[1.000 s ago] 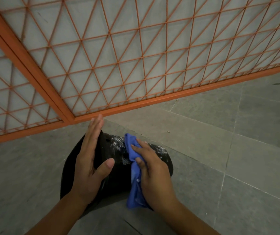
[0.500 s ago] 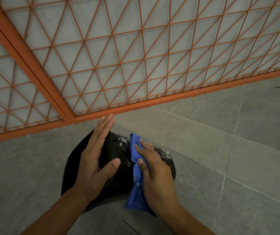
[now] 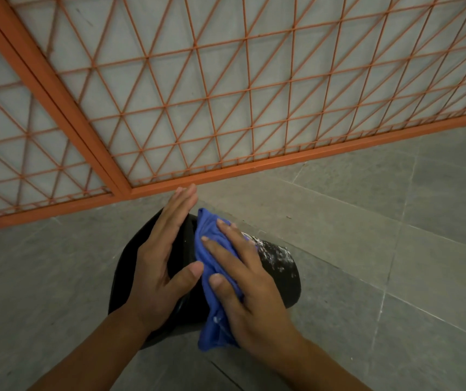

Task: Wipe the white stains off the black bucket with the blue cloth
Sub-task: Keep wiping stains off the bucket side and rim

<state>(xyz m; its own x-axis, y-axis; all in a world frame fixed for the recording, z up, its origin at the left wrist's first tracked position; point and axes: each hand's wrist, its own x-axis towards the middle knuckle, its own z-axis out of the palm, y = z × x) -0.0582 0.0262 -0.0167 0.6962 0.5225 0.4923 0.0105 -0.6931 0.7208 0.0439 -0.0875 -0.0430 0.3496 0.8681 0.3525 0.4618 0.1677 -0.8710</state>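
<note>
The black bucket (image 3: 282,280) lies on its side on the grey floor, its base end to the right. White stains (image 3: 275,253) speckle the upper right of its wall. My left hand (image 3: 161,266) rests flat on the bucket's left part, fingers straight and pointing away from me, thumb out to the right. My right hand (image 3: 243,280) presses the blue cloth (image 3: 212,317) against the top of the bucket with spread, nearly straight fingers. The cloth bunches under the palm and hangs down toward me. Most of the bucket's middle is hidden by both hands.
An orange metal grille (image 3: 226,94) with a thick frame stands just behind the bucket, its bottom rail (image 3: 254,165) close to my left fingertips. Grey floor tiles (image 3: 395,249) spread to the right and left.
My right hand has slid the cloth left and up over the stained patch, closing the gap to my left thumb. The stains beside my left hand are now covered. The left hand keeps its place.
</note>
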